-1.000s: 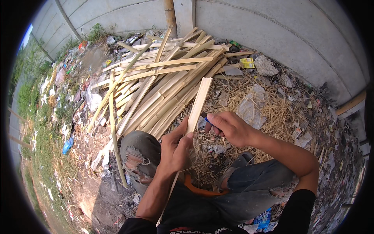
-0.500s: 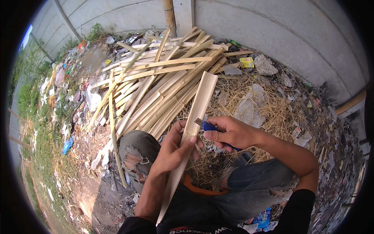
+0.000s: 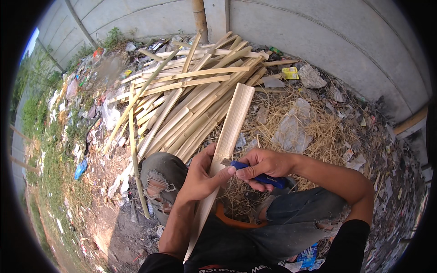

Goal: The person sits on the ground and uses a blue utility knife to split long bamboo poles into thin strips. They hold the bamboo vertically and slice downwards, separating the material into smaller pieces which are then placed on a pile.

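Observation:
A long pale split bamboo strip [image 3: 232, 120] slants from my lap up and away, its hollow inner face turned up. My left hand [image 3: 205, 175] grips it around the middle, thumb lying across the face. In my right hand [image 3: 266, 166] is a blue utility knife [image 3: 261, 175], its short blade lying at the strip just beyond my left thumb. The thumb tip is close to the knife's front end; whether they touch is unclear. Part of an orange object [image 3: 236, 222] shows between my legs, mostly hidden.
A heap of split bamboo strips [image 3: 191, 104] lies ahead, against a concrete panel wall [image 3: 318, 36] with a bamboo post [image 3: 199, 20]. Dry straw [image 3: 318, 141], a stone [image 3: 311, 76] and scattered litter cover the ground. One long strip [image 3: 136, 168] runs beside my left knee.
My right hand has drawn the knife down along the strip toward my left thumb, and its handle has swung flatter. The left hand keeps its hold on the bamboo strip.

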Demonstrator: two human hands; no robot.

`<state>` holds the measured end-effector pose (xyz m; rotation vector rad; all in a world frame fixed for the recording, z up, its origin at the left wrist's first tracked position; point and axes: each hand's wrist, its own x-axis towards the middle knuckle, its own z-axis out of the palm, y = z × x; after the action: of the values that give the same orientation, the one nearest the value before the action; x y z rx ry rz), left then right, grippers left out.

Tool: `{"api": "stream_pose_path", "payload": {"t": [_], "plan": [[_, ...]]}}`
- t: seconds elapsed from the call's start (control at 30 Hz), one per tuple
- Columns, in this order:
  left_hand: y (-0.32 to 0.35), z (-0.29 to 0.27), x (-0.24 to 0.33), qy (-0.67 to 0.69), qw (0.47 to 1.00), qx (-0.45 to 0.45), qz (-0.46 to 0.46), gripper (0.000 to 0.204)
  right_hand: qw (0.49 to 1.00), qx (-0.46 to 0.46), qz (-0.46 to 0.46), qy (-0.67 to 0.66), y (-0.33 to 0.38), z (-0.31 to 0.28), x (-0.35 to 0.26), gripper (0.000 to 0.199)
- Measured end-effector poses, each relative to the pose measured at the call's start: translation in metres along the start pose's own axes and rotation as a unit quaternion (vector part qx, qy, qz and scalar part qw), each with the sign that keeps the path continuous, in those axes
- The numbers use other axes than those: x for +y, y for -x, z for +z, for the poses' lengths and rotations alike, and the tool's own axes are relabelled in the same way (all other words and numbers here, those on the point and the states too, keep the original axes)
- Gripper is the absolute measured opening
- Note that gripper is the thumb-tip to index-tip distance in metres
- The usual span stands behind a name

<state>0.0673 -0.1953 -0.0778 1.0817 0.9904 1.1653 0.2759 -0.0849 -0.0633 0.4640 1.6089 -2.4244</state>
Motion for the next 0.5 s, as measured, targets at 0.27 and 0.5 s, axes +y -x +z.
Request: {"api": "stream_pose_path", "payload": {"t": [0.27, 0.5], "plan": [[-0.001, -0.005, -0.012, -0.03, 0.999, 0.024, 0.001, 0.041, 0.979, -0.032, 0.0, -0.2, -0.01, 0.002, 0.018, 0.032], [-0.002, -0.002, -0.01, -0.103, 0.992, 0.069, -0.039, 0.035, 0.982, 0.072, -0.012, -0.172, -0.014, 0.016, 0.014, 0.018]]}}
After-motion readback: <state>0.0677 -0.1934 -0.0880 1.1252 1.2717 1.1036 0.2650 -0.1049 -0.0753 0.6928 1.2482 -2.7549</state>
